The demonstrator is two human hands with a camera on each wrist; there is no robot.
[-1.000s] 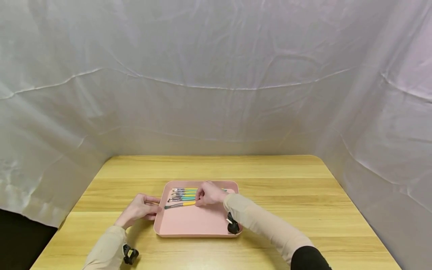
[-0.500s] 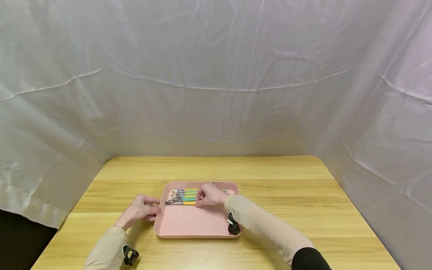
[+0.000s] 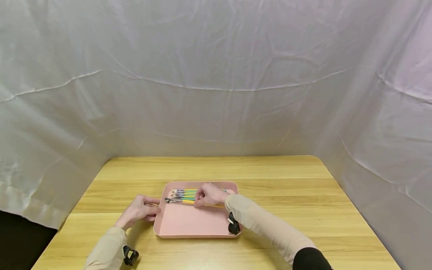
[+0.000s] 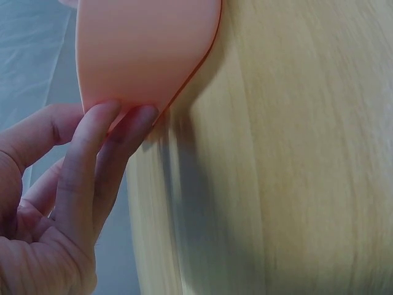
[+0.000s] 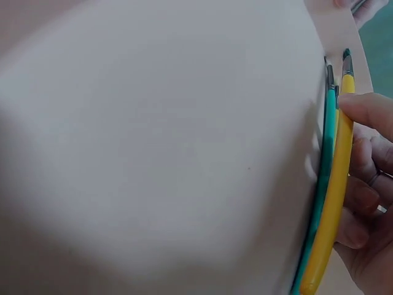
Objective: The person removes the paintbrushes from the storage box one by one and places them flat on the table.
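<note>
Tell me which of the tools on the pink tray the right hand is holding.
The yellow-handled tool, nearest the person in the row; the right hand grips it, while the others lie untouched behind it.

We see a wooden table with light yellow boards that run from side to side. Its far corners are round. A pink tray lies flat on the table, near the front and a little to the left of the middle. The tray has round corners and a low rim. In the left wrist view we see one round corner of the tray lying on the wood.
</note>
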